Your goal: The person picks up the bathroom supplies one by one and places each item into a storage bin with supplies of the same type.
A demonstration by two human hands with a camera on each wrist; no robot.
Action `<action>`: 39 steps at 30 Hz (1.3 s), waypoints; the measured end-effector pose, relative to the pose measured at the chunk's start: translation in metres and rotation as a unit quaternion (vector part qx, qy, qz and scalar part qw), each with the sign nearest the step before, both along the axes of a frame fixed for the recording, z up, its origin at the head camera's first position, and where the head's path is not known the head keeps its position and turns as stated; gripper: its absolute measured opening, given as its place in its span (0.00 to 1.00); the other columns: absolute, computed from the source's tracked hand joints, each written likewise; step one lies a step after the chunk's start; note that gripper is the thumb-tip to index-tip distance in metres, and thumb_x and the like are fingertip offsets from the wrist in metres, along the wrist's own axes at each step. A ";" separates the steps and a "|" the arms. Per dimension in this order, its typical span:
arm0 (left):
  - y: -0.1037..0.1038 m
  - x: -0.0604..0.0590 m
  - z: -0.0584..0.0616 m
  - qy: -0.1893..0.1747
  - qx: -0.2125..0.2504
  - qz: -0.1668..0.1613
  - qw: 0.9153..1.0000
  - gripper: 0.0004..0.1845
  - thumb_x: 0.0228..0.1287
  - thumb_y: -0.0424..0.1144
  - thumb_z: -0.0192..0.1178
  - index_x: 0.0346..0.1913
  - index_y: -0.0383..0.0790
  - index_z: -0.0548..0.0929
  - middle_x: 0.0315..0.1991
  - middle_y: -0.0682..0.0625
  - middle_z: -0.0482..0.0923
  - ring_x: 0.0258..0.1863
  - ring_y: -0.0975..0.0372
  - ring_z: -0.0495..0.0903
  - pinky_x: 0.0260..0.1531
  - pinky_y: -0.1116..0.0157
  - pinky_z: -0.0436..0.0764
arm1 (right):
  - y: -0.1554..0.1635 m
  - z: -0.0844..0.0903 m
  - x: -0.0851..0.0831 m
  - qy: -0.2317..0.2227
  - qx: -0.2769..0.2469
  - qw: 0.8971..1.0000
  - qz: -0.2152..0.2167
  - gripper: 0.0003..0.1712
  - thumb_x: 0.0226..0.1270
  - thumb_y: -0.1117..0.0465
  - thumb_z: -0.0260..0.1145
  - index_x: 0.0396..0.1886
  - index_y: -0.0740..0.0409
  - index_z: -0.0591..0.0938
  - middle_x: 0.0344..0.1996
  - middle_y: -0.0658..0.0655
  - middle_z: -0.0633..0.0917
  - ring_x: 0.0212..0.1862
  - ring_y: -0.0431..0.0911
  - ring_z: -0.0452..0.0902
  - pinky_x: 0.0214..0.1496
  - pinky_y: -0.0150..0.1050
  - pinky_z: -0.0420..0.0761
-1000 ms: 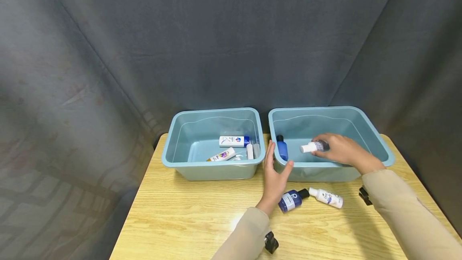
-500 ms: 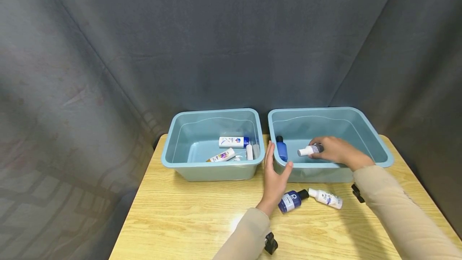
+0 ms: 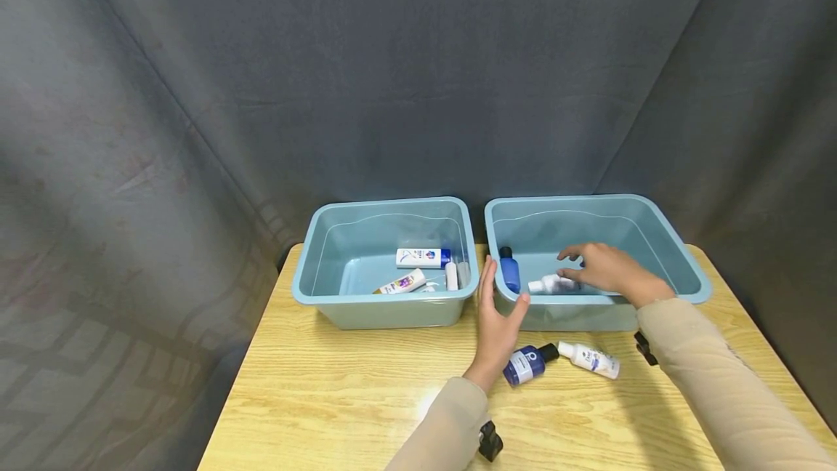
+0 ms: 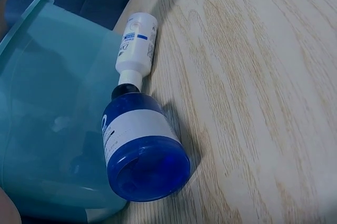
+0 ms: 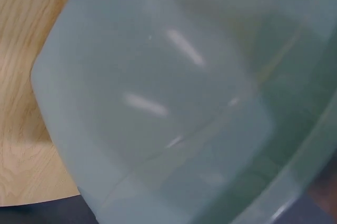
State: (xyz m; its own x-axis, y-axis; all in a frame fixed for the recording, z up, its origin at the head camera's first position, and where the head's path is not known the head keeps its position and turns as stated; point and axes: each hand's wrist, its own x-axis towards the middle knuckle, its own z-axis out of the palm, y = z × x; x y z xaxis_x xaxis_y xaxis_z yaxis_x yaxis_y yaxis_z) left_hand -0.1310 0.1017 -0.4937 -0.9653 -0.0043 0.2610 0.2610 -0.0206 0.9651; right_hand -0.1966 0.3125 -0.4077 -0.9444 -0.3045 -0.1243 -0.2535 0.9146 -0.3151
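Observation:
In the head view, my right hand is inside the right blue bin, its fingers spread apart just above a small white-capped bottle lying on the bin's floor. A blue bottle with a black cap lies against the bin's left wall. My left hand touches the near left corner of this bin with straight fingers and thumb. Below it on the table, a dark blue bottle lies cap to cap with a white lotion bottle. The right wrist view shows mostly the bin's outer wall.
The left bin stands beside the right one across a narrow gap. It holds a white bottle with a blue cap, a white bottle with a colourful label and other small white items. A grey curtain hangs behind the wooden table.
My right hand lowers the white-capped bottle to the right bin's floor, lets it go and opens its fingers. The bottle now lies nearer the front wall. My left hand stays at the corner.

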 end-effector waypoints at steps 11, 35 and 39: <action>0.000 -0.001 -0.001 -0.001 0.001 -0.002 1.000 0.40 0.68 0.44 0.62 0.77 0.61 0.55 0.76 0.69 0.48 0.74 0.66 0.51 0.71 0.56 0.57 | 0.004 0.012 0.009 0.047 0.001 0.999 -0.012 0.26 0.69 0.49 0.65 0.57 0.64 0.82 0.50 0.67 0.84 0.48 0.60 0.81 0.44 0.59 0.79; 0.002 0.001 0.000 -0.004 0.002 0.004 1.000 0.41 0.67 0.43 0.63 0.78 0.60 0.55 0.77 0.67 0.48 0.75 0.64 0.51 0.71 0.55 0.57 | 0.010 0.031 0.071 0.245 -0.039 0.968 -0.040 0.21 0.62 0.55 0.72 0.54 0.58 0.83 0.51 0.65 0.83 0.46 0.62 0.80 0.36 0.60 0.78; 0.001 0.000 0.000 -0.006 0.000 0.004 1.000 0.40 0.67 0.45 0.63 0.78 0.58 0.55 0.77 0.65 0.48 0.74 0.64 0.52 0.71 0.55 0.58 | 0.009 0.032 0.080 0.293 -0.056 0.954 -0.020 0.21 0.57 0.59 0.75 0.51 0.57 0.84 0.48 0.63 0.85 0.43 0.61 0.82 0.33 0.57 0.79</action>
